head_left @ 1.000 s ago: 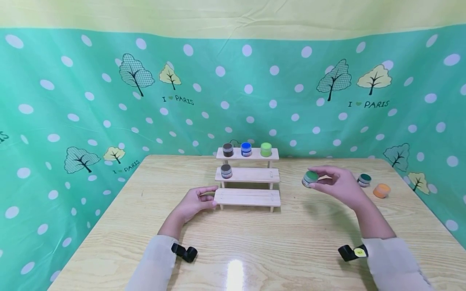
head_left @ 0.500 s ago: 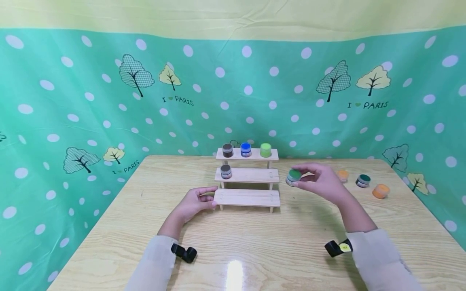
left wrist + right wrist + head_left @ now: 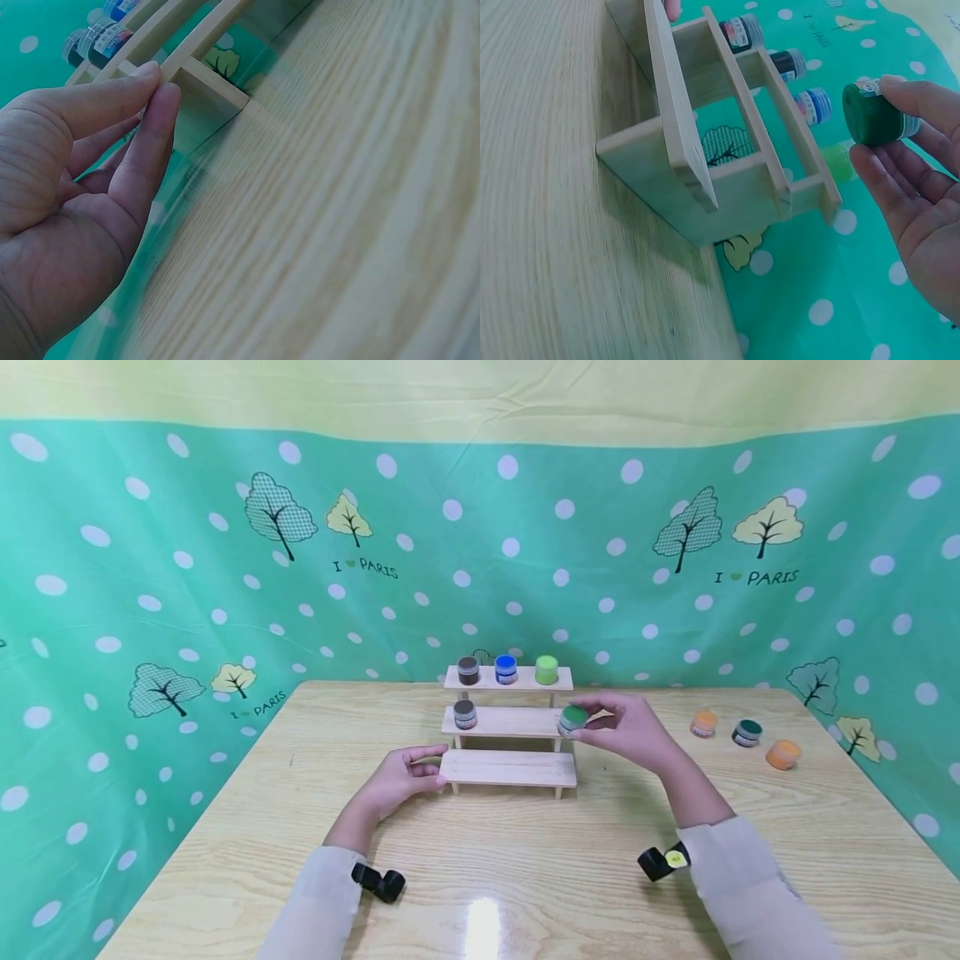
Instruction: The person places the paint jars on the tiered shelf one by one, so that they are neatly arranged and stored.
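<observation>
Head view shows the right hand pinching a green jar at the right end of a wooden stand, by the middle tier (clear of it). The left hand grips the lowest tier at its left end.

A green-lidded jar is pinched in a right hand at the right end of the middle shelf of a pale, three-tiered wooden stand, gripped by a left hand at the left end of its bottom shelf. The top shelf is lined with a dark jar, a blue jar and a light green jar, all upright. A grey-lidded jar is placed at the middle shelf's left end. Two orange jars and a dark green jar are seen well to the stand's right.
</observation>
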Demonstrator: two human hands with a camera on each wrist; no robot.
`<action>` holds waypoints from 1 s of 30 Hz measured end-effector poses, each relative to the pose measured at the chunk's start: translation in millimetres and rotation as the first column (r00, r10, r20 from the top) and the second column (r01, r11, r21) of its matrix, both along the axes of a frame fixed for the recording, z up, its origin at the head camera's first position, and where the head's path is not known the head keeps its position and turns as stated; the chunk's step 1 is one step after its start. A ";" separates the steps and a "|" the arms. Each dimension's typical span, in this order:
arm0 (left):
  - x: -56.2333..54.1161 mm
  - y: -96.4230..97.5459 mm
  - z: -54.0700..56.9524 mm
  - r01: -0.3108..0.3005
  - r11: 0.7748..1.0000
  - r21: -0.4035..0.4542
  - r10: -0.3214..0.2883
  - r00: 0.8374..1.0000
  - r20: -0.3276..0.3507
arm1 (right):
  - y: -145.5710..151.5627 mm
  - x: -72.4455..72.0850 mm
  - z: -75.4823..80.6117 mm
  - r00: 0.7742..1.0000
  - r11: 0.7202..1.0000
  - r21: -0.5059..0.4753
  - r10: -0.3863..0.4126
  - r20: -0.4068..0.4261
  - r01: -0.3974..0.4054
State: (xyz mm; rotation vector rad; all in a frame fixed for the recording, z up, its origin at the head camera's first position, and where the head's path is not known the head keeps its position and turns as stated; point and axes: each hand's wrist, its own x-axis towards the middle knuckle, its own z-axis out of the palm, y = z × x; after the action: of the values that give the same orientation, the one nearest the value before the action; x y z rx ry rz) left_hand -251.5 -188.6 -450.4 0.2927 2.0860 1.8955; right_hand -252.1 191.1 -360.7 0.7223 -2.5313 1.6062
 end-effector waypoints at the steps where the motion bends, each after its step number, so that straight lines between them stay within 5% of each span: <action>1: -0.2 0.1 0.0 -0.001 1.000 -0.001 0.001 1.000 0.002 | -2.1 -1.5 -0.3 1.000 1.000 -0.004 0.006 -0.008 -0.006; 30: -0.1 1.5 1.0 -0.037 0.999 -0.032 0.037 0.999 0.010 | -65.6 -36.8 -2.8 0.997 0.994 0.105 0.032 0.067 -0.039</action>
State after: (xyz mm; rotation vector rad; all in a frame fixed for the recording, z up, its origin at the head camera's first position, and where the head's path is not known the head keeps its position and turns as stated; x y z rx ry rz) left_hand -251.6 -187.1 -449.4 0.2384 2.1267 1.8789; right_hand -288.9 125.5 -363.4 0.7409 -2.6828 1.5403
